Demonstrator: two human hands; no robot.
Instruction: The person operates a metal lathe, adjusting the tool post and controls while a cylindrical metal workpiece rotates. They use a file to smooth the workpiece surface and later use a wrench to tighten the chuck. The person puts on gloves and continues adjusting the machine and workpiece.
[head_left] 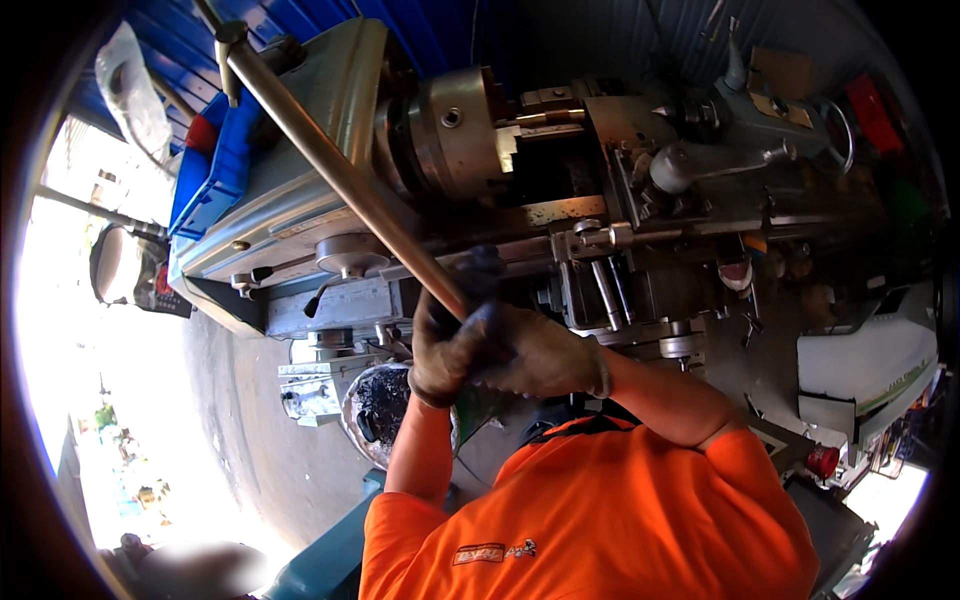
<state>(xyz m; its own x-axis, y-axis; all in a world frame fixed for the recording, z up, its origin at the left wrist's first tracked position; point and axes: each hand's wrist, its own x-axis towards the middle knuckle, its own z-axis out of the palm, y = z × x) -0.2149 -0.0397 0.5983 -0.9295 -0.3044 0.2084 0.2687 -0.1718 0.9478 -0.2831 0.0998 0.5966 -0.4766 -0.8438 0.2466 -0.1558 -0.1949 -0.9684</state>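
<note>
A long round metal bar (335,165) slants from my hands up to the far left, passing in front of the lathe's headstock. Near its upper end sits a collar with a short crosspiece (231,60). My left hand (440,350), in a dirty work glove, is closed around the bar's lower end. Against it presses my right hand (530,350), gloved too, its fingers wrapped over the same end; the dark glove fronts partly hide each other. Behind the bar is the lathe chuck (458,135), with a square socket in its side.
The lathe's grey headstock (300,130) carries a blue plastic bin (215,185) at the left. Right of the chuck stand a tool post with a lever handle (690,168) and the tailstock (765,110). A round bucket with dark contents (358,425) stands below my left forearm.
</note>
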